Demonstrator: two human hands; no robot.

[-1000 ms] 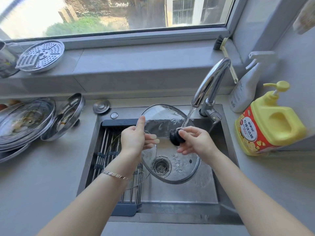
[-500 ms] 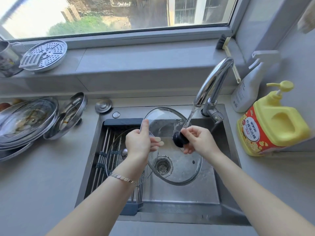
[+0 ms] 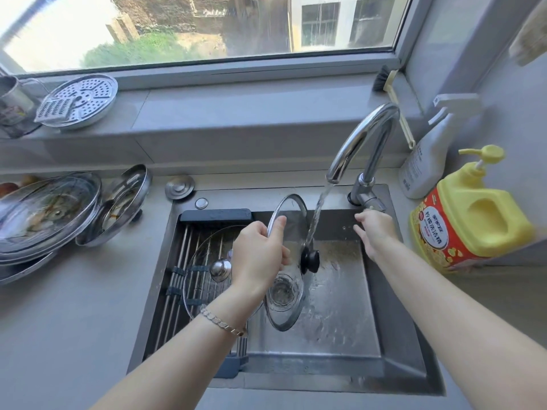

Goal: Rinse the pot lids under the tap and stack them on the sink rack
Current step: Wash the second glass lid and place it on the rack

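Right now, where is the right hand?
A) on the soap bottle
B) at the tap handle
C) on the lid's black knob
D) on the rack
B: the right hand reaches up to the tap handle, clear of the lid, which the left hand alone holds by its rim under the running water.

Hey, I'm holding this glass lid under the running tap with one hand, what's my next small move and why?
Probably ease the tap lever shut with your right hand: it is at the lever, the water runs onto the glass lid, and your left hand alone holds that lid on edge by its rim, ready for the rack.
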